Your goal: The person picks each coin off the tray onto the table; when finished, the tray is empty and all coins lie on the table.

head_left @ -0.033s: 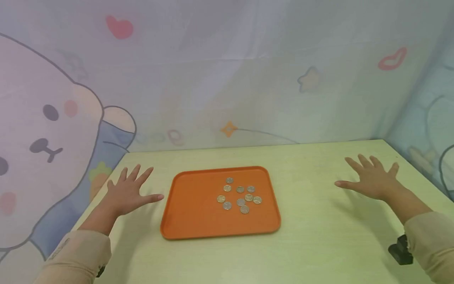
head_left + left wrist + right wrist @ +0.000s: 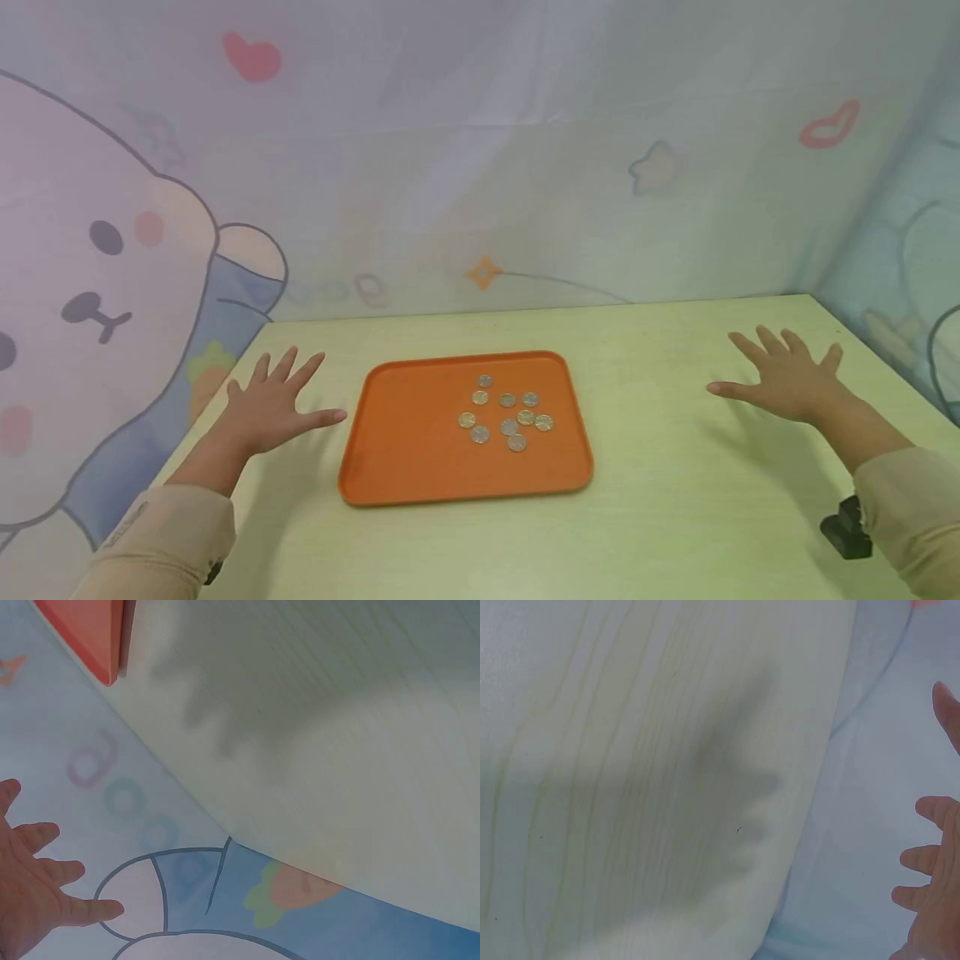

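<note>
Presently, item one: my left hand (image 2: 268,406), fingers spread and straight, palm down over the pale wood-grain table (image 2: 675,517), holding nothing; the thumb tip points at the near-left side of the flat orange plastic tray (image 2: 397,467) and lies just beside its rim, not touching. The left wrist view shows the same splayed fingers (image 2: 37,900) and one corner of the tray (image 2: 90,637), with the hand's shadow on the tabletop between.

Item two: my right hand (image 2: 787,379), likewise flat and spread, empty, well apart from the tray's right rim. Its fingers (image 2: 930,855) show at the edge of the right wrist view over the table's border.

Item three: the tray, rounded rectangle, long axis running left to right, sitting between the two hands.

Item four: ten or so small round silver and copper-toned coins (image 2: 507,412), scattered flat in a loose cluster right of the tray's centre, toward its far half. By my judgement the cluster lies nearer the left hand, since the right rests much farther out.

Item five: a cartoon-printed fabric backdrop (image 2: 480,167) behind the table.
</note>
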`<move>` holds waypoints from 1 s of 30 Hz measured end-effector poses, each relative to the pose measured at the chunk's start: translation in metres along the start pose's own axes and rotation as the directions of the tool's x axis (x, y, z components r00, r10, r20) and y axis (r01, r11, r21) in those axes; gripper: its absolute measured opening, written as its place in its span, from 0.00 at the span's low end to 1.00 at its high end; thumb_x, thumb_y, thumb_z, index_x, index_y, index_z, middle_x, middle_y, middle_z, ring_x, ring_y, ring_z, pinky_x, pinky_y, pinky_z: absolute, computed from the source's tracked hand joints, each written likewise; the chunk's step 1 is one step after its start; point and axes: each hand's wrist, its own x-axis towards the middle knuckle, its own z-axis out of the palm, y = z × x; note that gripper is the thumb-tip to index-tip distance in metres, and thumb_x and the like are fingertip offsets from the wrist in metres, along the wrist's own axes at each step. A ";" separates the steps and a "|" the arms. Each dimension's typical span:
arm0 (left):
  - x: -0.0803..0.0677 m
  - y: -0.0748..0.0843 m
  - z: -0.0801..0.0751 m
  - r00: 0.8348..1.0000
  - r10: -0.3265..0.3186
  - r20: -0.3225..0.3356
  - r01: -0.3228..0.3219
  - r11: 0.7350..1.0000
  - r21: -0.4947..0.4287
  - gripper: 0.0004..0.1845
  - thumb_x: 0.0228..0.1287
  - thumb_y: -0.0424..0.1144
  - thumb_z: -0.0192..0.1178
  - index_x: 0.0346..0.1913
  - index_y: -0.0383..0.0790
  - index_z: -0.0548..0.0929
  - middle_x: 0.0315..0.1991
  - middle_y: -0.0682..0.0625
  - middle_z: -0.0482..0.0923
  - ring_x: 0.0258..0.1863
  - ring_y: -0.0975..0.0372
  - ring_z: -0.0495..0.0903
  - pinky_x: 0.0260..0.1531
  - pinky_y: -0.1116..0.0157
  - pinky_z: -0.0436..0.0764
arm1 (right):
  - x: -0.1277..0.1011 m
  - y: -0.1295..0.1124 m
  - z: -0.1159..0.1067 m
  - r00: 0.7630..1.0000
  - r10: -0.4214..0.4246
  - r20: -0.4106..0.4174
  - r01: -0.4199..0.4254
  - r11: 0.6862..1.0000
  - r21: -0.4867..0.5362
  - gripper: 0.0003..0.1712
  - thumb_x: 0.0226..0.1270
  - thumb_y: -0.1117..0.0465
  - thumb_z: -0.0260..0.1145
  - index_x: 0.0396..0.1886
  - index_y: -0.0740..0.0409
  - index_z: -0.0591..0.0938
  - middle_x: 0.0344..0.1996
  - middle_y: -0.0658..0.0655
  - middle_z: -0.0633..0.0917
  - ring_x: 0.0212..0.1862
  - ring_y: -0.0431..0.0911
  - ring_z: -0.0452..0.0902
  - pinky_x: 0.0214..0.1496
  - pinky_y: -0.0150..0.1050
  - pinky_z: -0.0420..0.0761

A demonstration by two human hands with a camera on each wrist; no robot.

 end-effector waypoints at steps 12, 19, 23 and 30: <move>0.004 0.001 0.000 1.000 0.003 0.010 -0.003 1.000 0.000 0.49 0.45 0.71 0.46 0.66 0.44 0.49 0.64 0.32 0.40 0.58 0.34 0.37 0.42 0.31 0.38 | -0.001 0.001 0.003 1.000 0.008 0.002 -0.008 1.000 0.002 0.54 0.48 0.28 0.49 0.66 0.58 0.48 0.59 0.75 0.49 0.57 0.72 0.39 0.41 0.73 0.26; 0.006 0.002 0.000 1.000 0.015 0.007 -0.015 1.000 -0.002 0.49 0.45 0.70 0.46 0.66 0.44 0.49 0.64 0.33 0.39 0.58 0.34 0.36 0.42 0.31 0.38 | -0.002 -0.004 0.000 1.000 0.000 0.006 0.000 1.000 0.000 0.54 0.49 0.29 0.49 0.66 0.59 0.48 0.59 0.75 0.50 0.58 0.71 0.39 0.41 0.73 0.27; 0.008 0.002 0.003 1.000 0.018 0.014 -0.018 1.000 -0.005 0.50 0.45 0.71 0.45 0.66 0.44 0.48 0.64 0.33 0.38 0.59 0.35 0.36 0.42 0.32 0.39 | -0.002 -0.006 0.002 1.000 -0.012 0.005 0.012 1.000 -0.006 0.53 0.49 0.29 0.49 0.65 0.60 0.50 0.59 0.75 0.50 0.58 0.70 0.40 0.43 0.72 0.29; 0.011 0.001 0.005 0.999 0.029 0.027 -0.028 0.998 -0.055 0.50 0.46 0.69 0.48 0.67 0.42 0.46 0.64 0.33 0.38 0.59 0.35 0.39 0.42 0.32 0.42 | 0.001 -0.010 0.007 0.995 -0.081 -0.054 0.082 0.996 0.020 0.49 0.52 0.34 0.53 0.62 0.66 0.56 0.58 0.75 0.55 0.56 0.68 0.47 0.48 0.69 0.42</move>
